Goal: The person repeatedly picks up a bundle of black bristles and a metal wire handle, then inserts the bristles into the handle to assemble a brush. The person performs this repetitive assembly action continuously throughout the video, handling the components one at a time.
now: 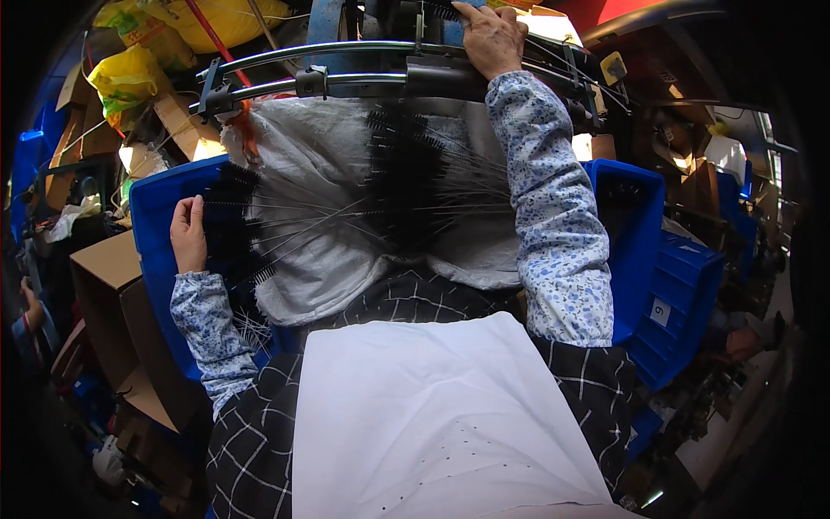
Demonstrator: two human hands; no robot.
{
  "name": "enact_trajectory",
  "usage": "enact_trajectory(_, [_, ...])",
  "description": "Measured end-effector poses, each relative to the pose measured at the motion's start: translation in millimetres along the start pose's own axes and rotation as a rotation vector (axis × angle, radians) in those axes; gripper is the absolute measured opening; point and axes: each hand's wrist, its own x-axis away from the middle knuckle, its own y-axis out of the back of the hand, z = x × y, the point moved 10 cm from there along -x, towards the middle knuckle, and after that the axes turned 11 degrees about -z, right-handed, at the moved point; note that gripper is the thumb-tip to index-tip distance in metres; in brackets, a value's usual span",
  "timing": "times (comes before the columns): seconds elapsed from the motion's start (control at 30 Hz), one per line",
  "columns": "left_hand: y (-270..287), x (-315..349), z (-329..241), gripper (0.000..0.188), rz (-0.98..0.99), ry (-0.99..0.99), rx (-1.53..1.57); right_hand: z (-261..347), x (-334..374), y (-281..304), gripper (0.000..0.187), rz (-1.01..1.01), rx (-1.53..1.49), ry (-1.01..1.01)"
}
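At the left, my left hand [188, 232] is closed in a pinch, thumb against fingers, at the end of a black wire-stemmed brush [226, 204]. Other such brushes fan out beside it, over the rim of a blue bin. A dense pile of black bristle brushes [405, 177] lies across a whitish woven cloth [320, 156] over my lap, thin wire stems pointing both ways. Far ahead, my right hand [494, 41] is at a machine with metal rods [363, 78]. Its fingers are bent together near a dark bristly end; what they grip is hidden.
A blue bin [154, 251] stands on my left, another [631, 182] on my right, with a further blue crate [679, 294] beyond. An open cardboard box [108, 259] sits by the left bin. Yellow bags [125, 78] and a red pole [210, 35] are at the far left.
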Motion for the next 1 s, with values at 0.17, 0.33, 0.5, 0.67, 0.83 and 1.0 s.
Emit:
enact_trajectory(0.17, [19.2, -11.5, -34.7, 0.022, -0.170, -0.141, 0.054, -16.1, -6.0, -17.8, 0.032, 0.031, 0.079, 0.012])
enact_trajectory(0.33, [52.8, -10.7, -61.7, 0.023, -0.318, -0.235, 0.344, -1.5, 7.0, 33.8, 0.036, -0.258, 0.209, 0.029])
enact_trajectory(0.5, [71.1, -11.3, -94.2, 0.021, -0.455, -0.326, 0.322, -45.9, 23.6, 12.9, 0.040, -0.022, 0.134, -0.156])
enact_trajectory(0.67, [102.1, -4.7, -136.6, 0.024, -0.680, -0.481, -0.065, -31.9, 22.7, 8.8, 0.039, -0.080, 0.033, -0.162])
enact_trajectory(0.83, [170.8, 15.2, -146.4, 0.028, -0.931, -0.522, -0.072, -20.8, 19.9, 2.0, 0.037, -0.078, 0.009, -0.167])
enact_trajectory(1.0, [185.2, 46.2, -162.4, 0.026, -1.094, -0.976, -1.010, -2.0, 12.1, 18.6, 0.035, -0.061, -0.014, -0.242])
